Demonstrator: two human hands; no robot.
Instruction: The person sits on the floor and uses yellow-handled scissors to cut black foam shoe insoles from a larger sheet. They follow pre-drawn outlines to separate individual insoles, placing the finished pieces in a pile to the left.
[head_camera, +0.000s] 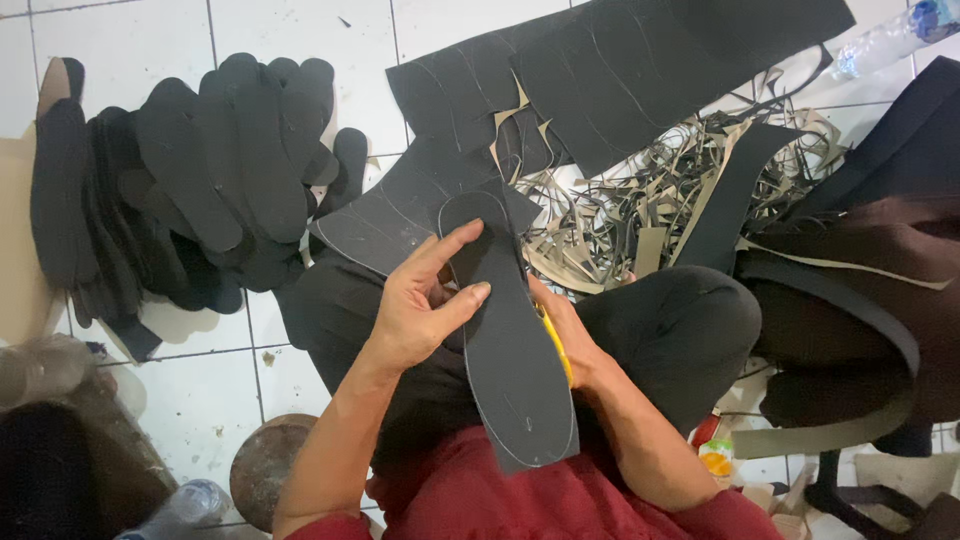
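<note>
Holding a black sole-shaped cutout (510, 340) over the lap, both hands on it.
Left hand (425, 305) pinches its edge between thumb and fingers; right hand (568, 345), half hidden behind, grips a yellow tool (553, 340).

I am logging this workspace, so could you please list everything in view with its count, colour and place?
Marked sole-shaped piece: one, black, held over the lap.
Cut soles pile: many, black, floor at left.
Marked sheets: several, black, floor at top.
Offcut strips: a tangle, beige, right of centre.
Plastic bottle: one, clear, top right.
Yellow-handled tool: one, mostly hidden behind the piece.
Left hand: grips the piece's left edge.
Right hand: behind the piece, with the tool.
</note>
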